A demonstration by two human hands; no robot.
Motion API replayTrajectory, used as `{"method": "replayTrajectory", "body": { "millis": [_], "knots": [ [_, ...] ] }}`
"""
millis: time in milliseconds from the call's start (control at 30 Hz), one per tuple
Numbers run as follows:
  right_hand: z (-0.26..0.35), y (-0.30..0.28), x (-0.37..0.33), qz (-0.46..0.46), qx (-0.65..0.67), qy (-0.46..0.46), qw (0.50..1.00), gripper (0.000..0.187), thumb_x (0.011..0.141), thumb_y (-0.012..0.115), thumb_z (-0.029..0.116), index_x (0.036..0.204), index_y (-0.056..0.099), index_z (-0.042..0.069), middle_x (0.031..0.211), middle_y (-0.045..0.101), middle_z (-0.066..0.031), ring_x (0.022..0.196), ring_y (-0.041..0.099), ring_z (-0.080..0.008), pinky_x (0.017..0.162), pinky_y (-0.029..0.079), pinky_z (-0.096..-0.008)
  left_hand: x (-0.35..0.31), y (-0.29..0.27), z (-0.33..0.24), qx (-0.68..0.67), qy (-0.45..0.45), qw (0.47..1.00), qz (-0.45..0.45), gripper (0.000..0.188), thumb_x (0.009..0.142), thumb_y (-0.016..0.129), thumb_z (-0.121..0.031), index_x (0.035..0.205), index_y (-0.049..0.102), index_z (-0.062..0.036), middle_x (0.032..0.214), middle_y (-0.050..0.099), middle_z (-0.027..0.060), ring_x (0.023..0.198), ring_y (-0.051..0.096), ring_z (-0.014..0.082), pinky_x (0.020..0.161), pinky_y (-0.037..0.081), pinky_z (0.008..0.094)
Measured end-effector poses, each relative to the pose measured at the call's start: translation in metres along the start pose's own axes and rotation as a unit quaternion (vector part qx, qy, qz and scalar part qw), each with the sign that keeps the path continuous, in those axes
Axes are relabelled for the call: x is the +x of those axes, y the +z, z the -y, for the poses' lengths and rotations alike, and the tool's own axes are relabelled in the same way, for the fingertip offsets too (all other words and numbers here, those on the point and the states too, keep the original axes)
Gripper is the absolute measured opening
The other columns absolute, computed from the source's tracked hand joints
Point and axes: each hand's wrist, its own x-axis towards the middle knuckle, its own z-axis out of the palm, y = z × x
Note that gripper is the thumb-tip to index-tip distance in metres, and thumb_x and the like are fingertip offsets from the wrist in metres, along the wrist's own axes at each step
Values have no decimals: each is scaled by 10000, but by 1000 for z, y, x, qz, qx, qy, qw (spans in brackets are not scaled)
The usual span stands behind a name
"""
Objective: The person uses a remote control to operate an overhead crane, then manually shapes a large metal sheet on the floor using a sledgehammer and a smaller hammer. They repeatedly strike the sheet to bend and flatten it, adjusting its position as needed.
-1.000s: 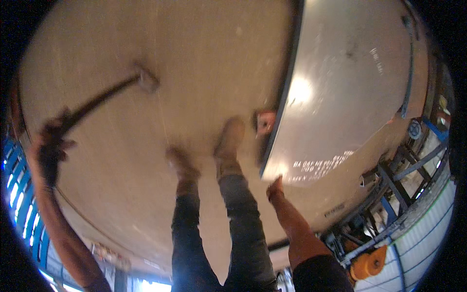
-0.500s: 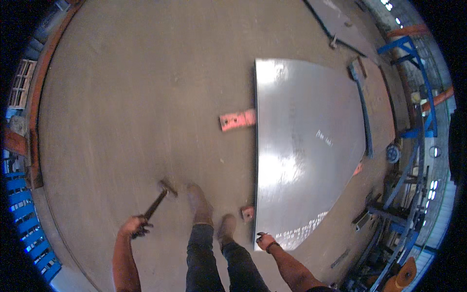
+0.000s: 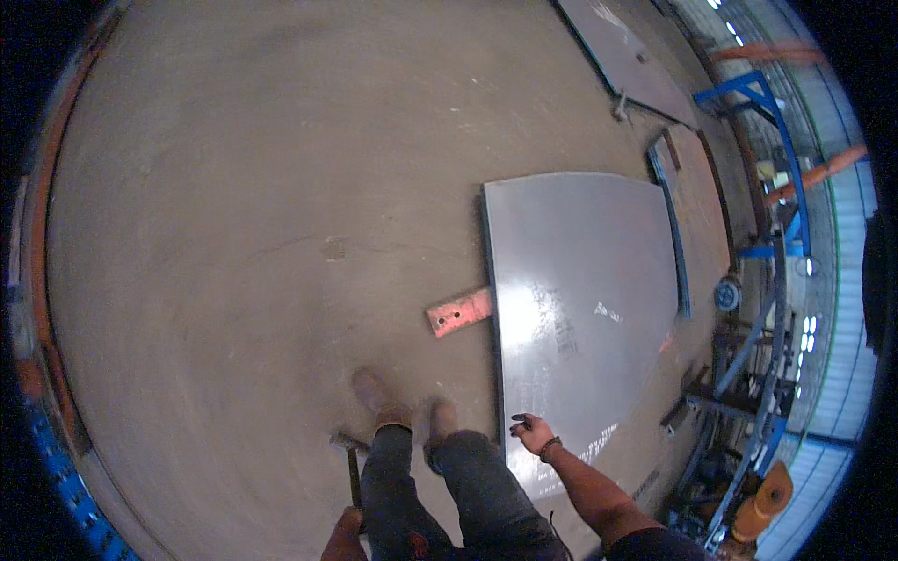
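"Where the left hand (image 3: 352, 519) closes around a handle, which tool is shown?"

"A hammer (image 3: 354, 475), held beside the left leg (image 3: 389, 486), its head pointing away from the body."

"And the right hand (image 3: 535, 434)?"

"Its fingers are loosely parted over the grey metal plate (image 3: 589, 252), near the left edge; contact cannot be determined. A red bar (image 3: 460, 312) projects from beneath that edge."

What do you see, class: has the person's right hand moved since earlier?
Yes: the right hand moved along the shiny grey metal plate, toward the red two-holed bar.
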Motion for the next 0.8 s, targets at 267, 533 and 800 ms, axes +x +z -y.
{"method": "replayTrajectory", "body": {
  "millis": [267,533,800],
  "knots": [
    [-55,-77,-67,28,-110,253,961,394,789,658,291,1134,649,102,890,707,-134,859,679,-271,811,540,-368,-38,-75,-135,101,-55,991,70,209,835,632,-243,956,682,-80,752,665,104,589,621,236,513,504,408],
    [-33,-59,15,89,-110,186,972,421,752,653,375,1085,666,118,998,683,-176,924,651,-354,830,528,-419,-90,-81,-333,421,-52,890,-166,202,796,663,-224,822,681,-24,633,621,114,528,598,227,507,502,397],
    [162,-195,130,-7,264,155,952,276,869,574,119,1088,596,-48,911,698,-133,772,669,-184,684,550,-317,-219,-81,-666,372,-27,898,-232,272,739,669,-212,739,646,59,648,644,154,583,646,262,549,515,403]
  ]
}}
